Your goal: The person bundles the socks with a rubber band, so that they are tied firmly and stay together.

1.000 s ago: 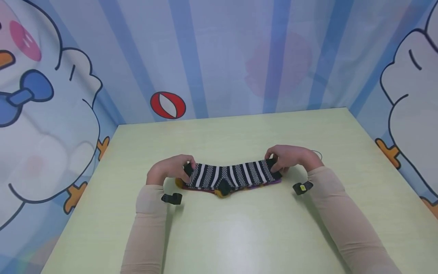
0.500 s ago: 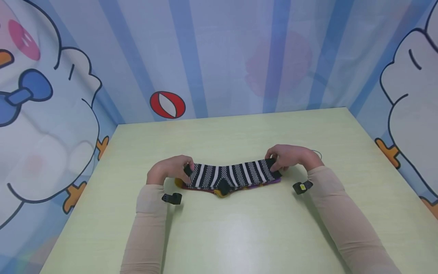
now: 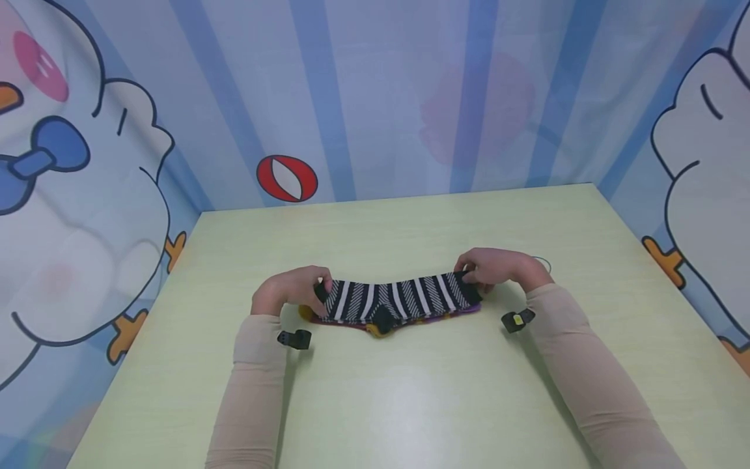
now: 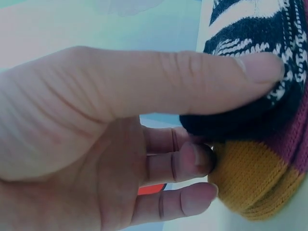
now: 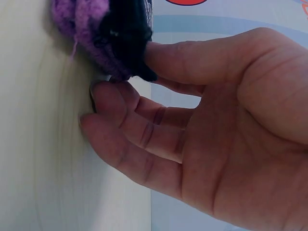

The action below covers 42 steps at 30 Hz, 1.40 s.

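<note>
The striped sock [image 3: 398, 300] has sunk slightly closer onto the coloured sock [image 3: 448, 317] beneath; both hands barely shifted.

Two socks are counted on the tabletop [image 3: 410, 404]: one black-and-white striped sock [image 3: 398, 299] and one purple-and-mustard sock [image 3: 378, 330] beneath it. Two hands are seen, the left hand [image 3: 287, 293] and the right hand [image 3: 498, 268].

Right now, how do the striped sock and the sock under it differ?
The striped sock is black and white and lies on top; the lower sock is mustard, maroon and purple, mostly hidden, only its edges showing. Both lie flat lengthwise, and the left hand and right hand pinch their ends.
</note>
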{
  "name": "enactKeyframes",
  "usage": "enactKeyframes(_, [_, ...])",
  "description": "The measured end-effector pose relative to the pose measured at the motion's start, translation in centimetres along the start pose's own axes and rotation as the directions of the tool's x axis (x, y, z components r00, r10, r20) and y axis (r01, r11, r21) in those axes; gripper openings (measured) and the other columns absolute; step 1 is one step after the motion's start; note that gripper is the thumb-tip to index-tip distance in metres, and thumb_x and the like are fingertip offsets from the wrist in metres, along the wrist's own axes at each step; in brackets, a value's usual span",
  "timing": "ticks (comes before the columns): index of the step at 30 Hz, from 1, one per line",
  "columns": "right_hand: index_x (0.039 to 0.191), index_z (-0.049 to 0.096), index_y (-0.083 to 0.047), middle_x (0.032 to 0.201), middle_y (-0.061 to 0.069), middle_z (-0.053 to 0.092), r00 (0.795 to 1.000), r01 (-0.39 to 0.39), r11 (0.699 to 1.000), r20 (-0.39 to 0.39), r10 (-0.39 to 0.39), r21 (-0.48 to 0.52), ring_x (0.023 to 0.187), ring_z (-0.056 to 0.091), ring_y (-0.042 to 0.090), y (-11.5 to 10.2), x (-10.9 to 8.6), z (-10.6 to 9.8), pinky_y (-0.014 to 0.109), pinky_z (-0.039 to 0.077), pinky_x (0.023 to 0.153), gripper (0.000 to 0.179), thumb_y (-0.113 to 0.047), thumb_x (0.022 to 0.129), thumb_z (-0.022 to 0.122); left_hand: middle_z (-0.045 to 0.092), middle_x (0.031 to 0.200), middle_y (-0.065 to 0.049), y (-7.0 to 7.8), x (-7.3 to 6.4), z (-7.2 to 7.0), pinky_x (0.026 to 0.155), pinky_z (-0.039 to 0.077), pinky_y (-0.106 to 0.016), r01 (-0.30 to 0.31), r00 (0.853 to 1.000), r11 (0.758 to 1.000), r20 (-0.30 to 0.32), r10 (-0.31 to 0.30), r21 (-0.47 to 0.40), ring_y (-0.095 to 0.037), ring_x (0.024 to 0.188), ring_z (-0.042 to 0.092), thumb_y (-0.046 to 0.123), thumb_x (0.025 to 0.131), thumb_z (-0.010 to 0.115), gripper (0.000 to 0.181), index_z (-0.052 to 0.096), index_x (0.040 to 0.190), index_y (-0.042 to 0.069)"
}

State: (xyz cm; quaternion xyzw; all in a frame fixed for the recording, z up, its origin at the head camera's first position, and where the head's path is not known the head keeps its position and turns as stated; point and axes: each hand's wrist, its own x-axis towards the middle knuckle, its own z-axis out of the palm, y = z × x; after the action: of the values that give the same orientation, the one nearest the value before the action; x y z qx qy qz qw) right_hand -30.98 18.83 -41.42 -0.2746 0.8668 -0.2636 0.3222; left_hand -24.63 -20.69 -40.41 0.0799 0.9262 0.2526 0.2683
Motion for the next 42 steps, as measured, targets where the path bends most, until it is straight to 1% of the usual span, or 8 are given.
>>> enactKeyframes(3, [0.13, 0.054, 0.007, 0.118, 0.024, 0.06, 1.0, -0.003, 1.0, 0.001, 0.003, 0.005, 0.074, 0.063, 0.02, 0.0, 0.0, 0.1, 0.036, 0.056, 0.069, 0.03, -0.003, 0.102, 0.048, 0.058, 0.106, -0.009, -0.4, 0.0, 0.0, 0.078, 0.042, -0.037, -0.032, 0.999, 0.999, 0.006, 0.032, 0.022, -0.025, 0.097, 0.053, 0.01, 0.081, 0.082, 0.031, 0.057, 0.099, 0.012])
enactKeyframes(7, [0.13, 0.054, 0.007, 0.116, 0.023, 0.06, 1.0, -0.002, 1.0, 0.005, 0.001, 0.008, 0.074, 0.063, 0.021, 0.1, 0.1, 0.1, 0.037, 0.056, 0.069, 0.03, -0.003, 0.102, 0.048, 0.058, 0.102, -0.006, -0.9, 0.0, -0.1, 0.076, 0.04, -0.036, -0.081, 0.997, 0.995, 0.005, 0.081, 0.065, -0.024, 0.096, 0.051, 0.019, 0.092, 0.073, 0.015, 0.06, 0.098, 0.013])
enactKeyframes(10, [0.129, 0.054, 0.007, 0.114, 0.022, 0.061, 1.0, -0.003, 1.0, 0.005, 0.003, 0.011, 0.075, 0.063, 0.021, 0.2, 0.2, 0.1, 0.037, 0.056, 0.069, 0.03, -0.003, 0.102, 0.048, 0.058, 0.102, -0.006, -1.1, 0.0, -0.2, 0.077, 0.04, -0.037, -0.096, 0.995, 0.992, -0.006, 0.097, 0.077, -0.025, 0.098, 0.05, 0.02, 0.096, 0.068, 0.008, 0.062, 0.097, 0.014])
enactKeyframes(16, [0.129, 0.055, 0.007, 0.108, 0.017, 0.063, 1.0, -0.019, 1.0, -0.004, 0.019, 0.02, 0.078, 0.064, 0.022, 0.3, 0.1, -0.2, 0.037, 0.056, 0.071, 0.03, -0.004, 0.102, 0.049, 0.058, 0.107, -0.008, -0.9, 0.4, -0.2, 0.078, 0.041, -0.038, -0.06, 0.998, 0.997, -0.027, 0.061, 0.052, -0.027, 0.103, 0.05, 0.015, 0.091, 0.072, 0.012, 0.061, 0.095, 0.012])
enactKeyframes(23, [0.128, 0.055, 0.007, 0.109, 0.018, 0.063, 1.0, -0.006, 1.0, 0.0, 0.006, 0.014, 0.078, 0.063, 0.022, 0.3, 0.0, -0.2, 0.037, 0.056, 0.07, 0.029, -0.005, 0.102, 0.051, 0.056, 0.105, -0.008, -0.5, 0.4, 0.1, 0.072, 0.039, -0.037, 0.004, 1.0, 0.997, -0.025, -0.002, 0.075, -0.026, 0.096, 0.05, 0.013, 0.085, 0.073, 0.018, 0.058, 0.096, 0.013])
enactKeyframes(33, [0.128, 0.055, 0.005, 0.102, 0.013, 0.063, 1.0, -0.015, 1.0, 0.002, 0.015, 0.004, 0.078, 0.063, 0.02, 0.6, 0.2, -0.2, 0.036, 0.056, 0.071, 0.028, -0.005, 0.102, 0.052, 0.056, 0.1, -0.007, -0.2, 0.2, 0.3, 0.07, 0.039, -0.036, 0.017, 1.0, 0.991, 0.003, -0.017, 0.135, -0.023, 0.087, 0.051, 0.015, 0.084, 0.073, 0.026, 0.056, 0.103, 0.012])
enactKeyframes(39, [0.128, 0.055, 0.005, 0.101, 0.013, 0.062, 1.0, -0.011, 1.0, 0.005, 0.011, 0.009, 0.077, 0.062, 0.02, 0.7, 0.2, -0.1, 0.036, 0.055, 0.071, 0.028, -0.005, 0.102, 0.052, 0.057, 0.104, -0.008, -0.2, 0.1, 0.2, 0.074, 0.041, -0.036, 0.023, 1.0, 0.992, 0.008, -0.025, 0.124, -0.025, 0.094, 0.052, 0.011, 0.079, 0.076, 0.032, 0.055, 0.103, 0.012])
enactKeyframes(42, [0.129, 0.054, 0.005, 0.109, 0.017, 0.06, 1.0, -0.012, 1.0, 0.004, 0.012, 0.018, 0.077, 0.062, 0.021, 0.7, 0.2, -0.1, 0.036, 0.055, 0.071, 0.029, -0.004, 0.102, 0.053, 0.057, 0.108, -0.008, -0.2, -0.1, 0.2, 0.076, 0.041, -0.036, 0.021, 1.0, 0.994, 0.012, -0.022, 0.104, -0.026, 0.099, 0.051, 0.013, 0.077, 0.077, 0.035, 0.055, 0.104, 0.013])
